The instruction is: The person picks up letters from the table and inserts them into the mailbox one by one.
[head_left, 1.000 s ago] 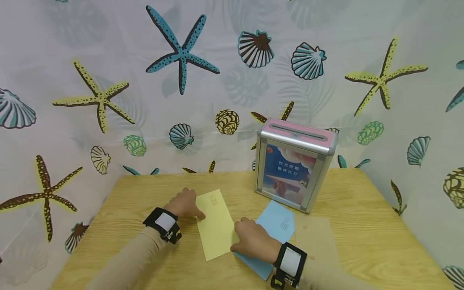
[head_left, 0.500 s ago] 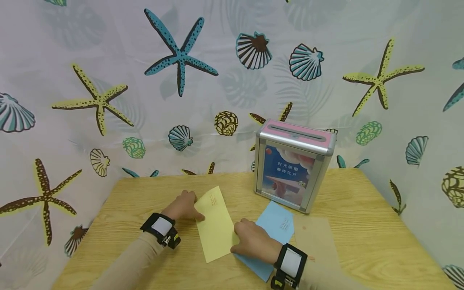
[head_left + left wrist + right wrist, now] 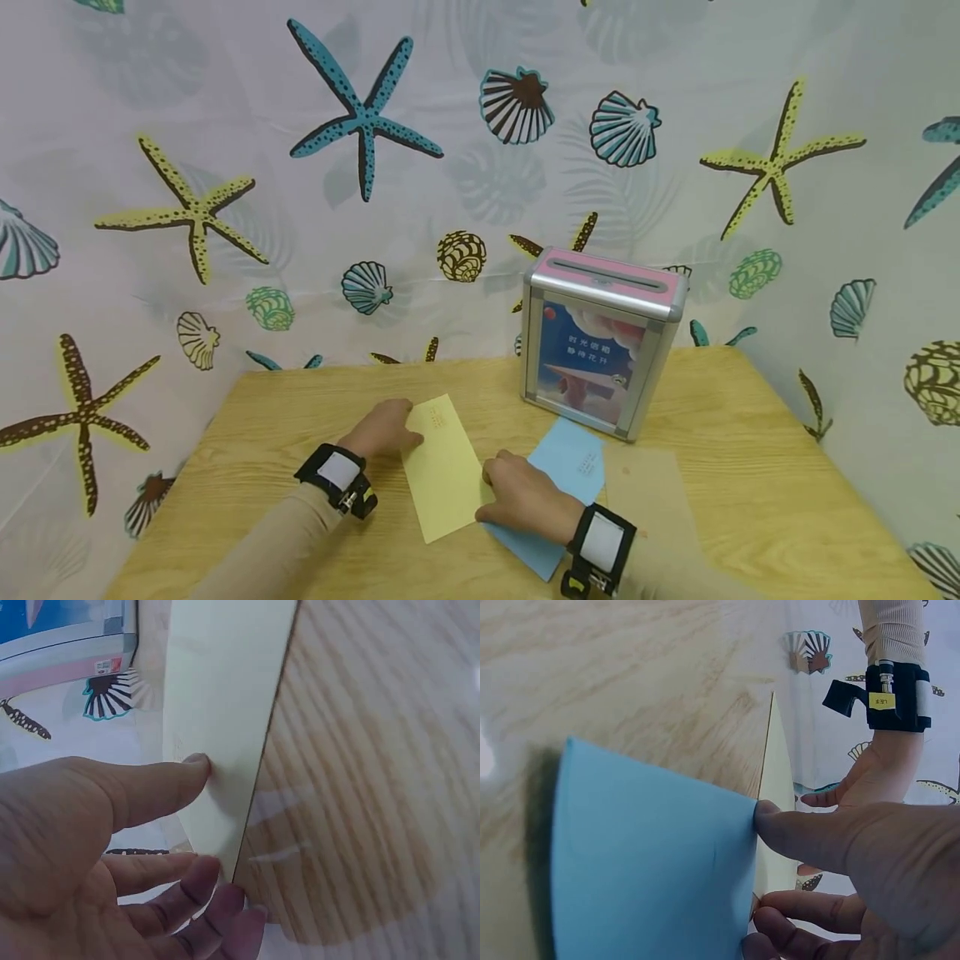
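A pale yellow envelope (image 3: 444,475) lies slanted on the table in the head view, small print near its far end. My left hand (image 3: 384,427) grips its far left edge; in the left wrist view the thumb (image 3: 176,784) lies on its face and the fingers curl at its edge. My right hand (image 3: 525,496) lies over a blue envelope (image 3: 573,458). In the right wrist view its thumb and curled fingers pinch the blue envelope's edge, beside the yellow one (image 3: 777,772). The fingertips' undersides are hidden.
A silver-framed box (image 3: 600,342) with a pink slotted top stands at the back right. A brown paper envelope (image 3: 651,483) lies right of the blue one, partly under my right forearm. A patterned curtain (image 3: 300,208) closes off the wooden table (image 3: 315,392) behind and at the sides.
The yellow envelope's far end, slightly raised half a second ago, looks lower and flatter now. My left fingers have shifted slightly at its edge. My right hand stays in place. The head view has drifted slightly.
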Available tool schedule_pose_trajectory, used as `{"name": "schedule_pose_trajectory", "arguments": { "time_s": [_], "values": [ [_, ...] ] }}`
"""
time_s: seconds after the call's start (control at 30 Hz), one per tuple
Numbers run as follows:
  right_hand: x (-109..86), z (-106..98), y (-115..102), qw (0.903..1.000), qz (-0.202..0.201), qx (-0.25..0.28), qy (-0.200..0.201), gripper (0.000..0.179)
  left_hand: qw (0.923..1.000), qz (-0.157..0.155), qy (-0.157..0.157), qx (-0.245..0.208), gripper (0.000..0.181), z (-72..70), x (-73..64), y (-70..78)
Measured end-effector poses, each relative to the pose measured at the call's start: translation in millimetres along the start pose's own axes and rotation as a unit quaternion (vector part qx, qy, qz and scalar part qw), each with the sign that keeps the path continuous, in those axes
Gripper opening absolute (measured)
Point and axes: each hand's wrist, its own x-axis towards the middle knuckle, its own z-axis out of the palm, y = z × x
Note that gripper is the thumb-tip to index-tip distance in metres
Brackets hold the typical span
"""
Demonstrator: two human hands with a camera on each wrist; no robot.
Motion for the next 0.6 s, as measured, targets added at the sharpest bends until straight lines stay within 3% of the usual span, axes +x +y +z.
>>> {"name": "schedule_pose_trajectory", "arguments": {
  "time_s": [0.33, 0.43, 0.6],
  "values": [
    [-3.0, 2.9, -1.6, 0.9998, -0.005, -0.007, 0.018, 0.038, 0.9907, -0.102, 0.013, 0.09, 0.069, -7.9, -7.7, 7.2],
    [-3.7, 2.8, -1.4, 0.9998, -0.004, -0.009, 0.019, 0.039, 0.9898, -0.104, 0.01, 0.097, 0.071, -10.3, -8.1, 7.8],
    [-4.2, 1.2, -0.2, 0.9998, -0.002, -0.01, 0.016, 0.038, 0.992, -0.093, 0.002, 0.085, 0.057, -10.7, -4.6, 4.9]
  ]
}}
